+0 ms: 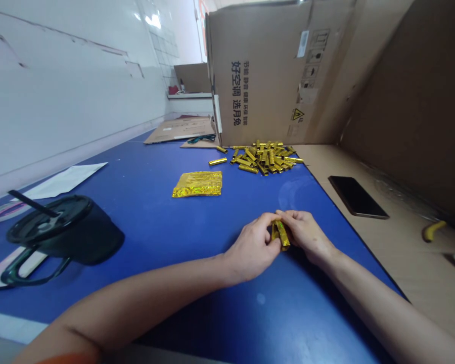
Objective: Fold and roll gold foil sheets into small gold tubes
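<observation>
Beyond the fingers, past the far edge of the blue table [155,222], a big cardboard box [273,65] stands up like a wall and blocks the view behind it. In front of it, farther out from the fingers, lies a loose pile of gold tubes [265,157], with a single tube [217,162] apart on its left. Nearer, ahead and to the left of the fingers, sits a flat stack of gold sheets [199,183]. Well to their left is a lidded mug [79,230] with a straw [34,203], and white paper [62,180] lies past it. To the right of the fingers, off the blue surface, are a dark phone [358,196] and a curved yellow object [434,231]. The tabletop is smooth and slightly glossy; the box is dull brown board with printed symbols. The sheets are shiny and crinkled, with a glittering patterned front strip, while the tubes are short, narrow and open-ended where their ends show. The mug is dark and rounded, with a looped handle. Both hands meet over the near right part of the table around a folded gold piece [282,235], narrow and angular. The left hand [255,247] pinches it from the left, thumb low and fingers bent over the top; the right hand [309,235] closes on its upper end, with some fingertips hidden behind it.
</observation>
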Demonstrator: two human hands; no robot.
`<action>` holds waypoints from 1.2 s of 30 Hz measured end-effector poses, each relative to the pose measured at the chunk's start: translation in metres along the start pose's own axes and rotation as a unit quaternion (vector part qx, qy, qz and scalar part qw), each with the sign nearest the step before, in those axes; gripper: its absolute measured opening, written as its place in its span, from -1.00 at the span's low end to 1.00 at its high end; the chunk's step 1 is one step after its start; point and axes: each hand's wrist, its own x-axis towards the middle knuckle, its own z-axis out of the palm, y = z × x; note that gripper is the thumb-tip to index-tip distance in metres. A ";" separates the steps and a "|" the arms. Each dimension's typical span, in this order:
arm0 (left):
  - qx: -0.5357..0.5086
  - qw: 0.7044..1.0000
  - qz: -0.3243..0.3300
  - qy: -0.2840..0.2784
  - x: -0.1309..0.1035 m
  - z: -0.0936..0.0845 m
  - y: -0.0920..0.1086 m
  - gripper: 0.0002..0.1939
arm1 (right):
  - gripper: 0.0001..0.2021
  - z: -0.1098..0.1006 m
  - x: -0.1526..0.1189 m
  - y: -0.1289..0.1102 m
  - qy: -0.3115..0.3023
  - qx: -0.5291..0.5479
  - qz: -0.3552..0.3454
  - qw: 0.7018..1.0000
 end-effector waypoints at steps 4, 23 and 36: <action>-0.100 0.993 -0.054 -0.003 0.011 -0.002 -0.011 -0.69 | -0.70 0.001 -0.001 0.002 -0.006 0.015 -0.054 0.998; -0.241 0.958 -0.152 -0.032 0.024 -0.014 -0.002 -0.81 | -0.83 -0.015 0.000 0.003 -0.023 -0.186 -0.252 0.949; -0.216 0.969 -0.120 0.003 0.025 -0.018 -0.005 -0.87 | -0.83 -0.020 -0.004 -0.008 -0.066 -0.291 -0.341 0.891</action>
